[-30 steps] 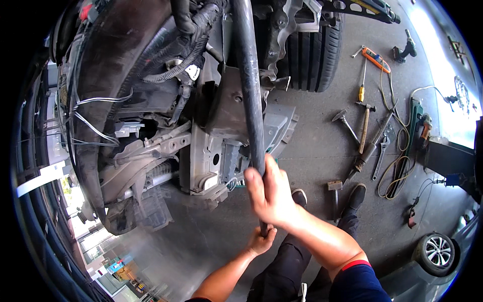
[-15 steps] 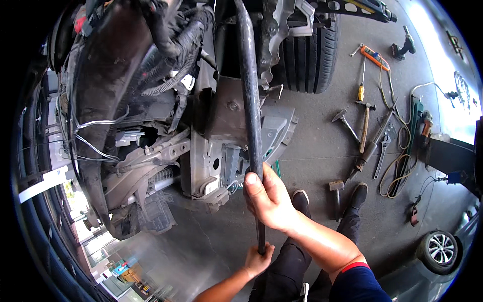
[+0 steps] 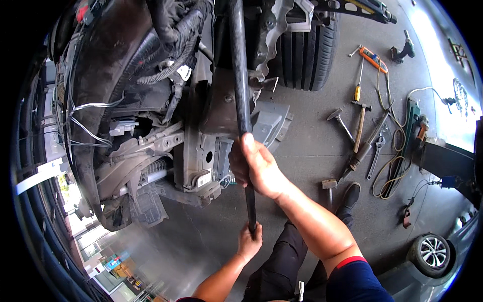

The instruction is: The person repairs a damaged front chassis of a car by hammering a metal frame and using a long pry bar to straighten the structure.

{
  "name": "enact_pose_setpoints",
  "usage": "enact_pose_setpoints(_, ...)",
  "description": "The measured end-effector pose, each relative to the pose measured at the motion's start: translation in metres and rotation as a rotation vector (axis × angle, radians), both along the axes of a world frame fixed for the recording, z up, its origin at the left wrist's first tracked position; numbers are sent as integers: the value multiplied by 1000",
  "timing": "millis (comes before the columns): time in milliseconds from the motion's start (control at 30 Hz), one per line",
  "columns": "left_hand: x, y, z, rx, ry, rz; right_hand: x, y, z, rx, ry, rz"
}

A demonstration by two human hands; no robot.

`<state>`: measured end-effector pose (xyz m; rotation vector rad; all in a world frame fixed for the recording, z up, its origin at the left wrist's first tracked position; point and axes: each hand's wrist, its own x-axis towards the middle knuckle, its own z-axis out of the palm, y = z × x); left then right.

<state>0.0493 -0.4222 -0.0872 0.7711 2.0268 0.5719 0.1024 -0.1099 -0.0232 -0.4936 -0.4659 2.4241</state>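
Observation:
A long dark metal pry bar [image 3: 241, 85] runs from the top edge down past the car's stripped front body. My right hand [image 3: 260, 170] is wrapped round its middle, thumb up along the bar. Lower down, my left hand [image 3: 250, 241] grips the bar's near end. The far end reaches in by the bent metal panel edge [image 3: 270, 30], and its tip is out of view. Behind the bar lie a brown body panel [image 3: 221, 108] and the pale rail end [image 3: 193, 161] of the car.
On the floor to the right lie a wooden-handled hammer [image 3: 360, 128], a mallet [image 3: 329, 185], an adjustable wrench [image 3: 376, 157], a cordless drill [image 3: 402, 49] and a looped cable [image 3: 399, 171]. A tyre [image 3: 308, 58] stands beyond the bar. Wires [image 3: 93, 136] hang at left.
Both hands have moved up and to the left in the picture with the bar, still gripping it. The view has shifted slightly, and one of my shoes is now hidden.

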Motion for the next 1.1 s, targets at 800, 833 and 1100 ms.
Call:
enact_pose_setpoints(800, -14, 15, -45, 0, 79, -37, -19, 1, -13, 122, -146, -117)
enact_pose_setpoints(833, -18, 15, -49, 56, 101, -47, -22, -1, -13, 110, -190, -156)
enact_pose_setpoints(1100, -23, 22, -59, 108, 77, -76, -24, 0, -16, 95, -252, -172)
